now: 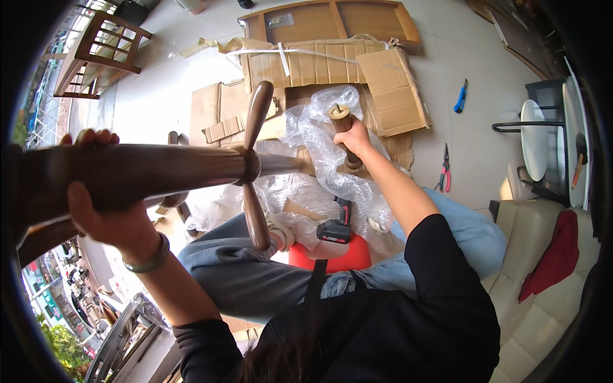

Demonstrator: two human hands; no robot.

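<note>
From here, left grip (pixel 118 223) is closed around a dark wooden post (pixel 153 171), fingers over the top, thumb on the near side; looks long and hefty, so best held level and braced. Beyond it, right grip (pixel 355 139) is wrapped round a short turned wooden piece (pixel 343 122), stud (pixel 338 107) up and exposed; I'd hold that clear of the bubble wrap (pixel 306 121) around it, opened cardboard (pixel 396 96) lying farther off.
</note>
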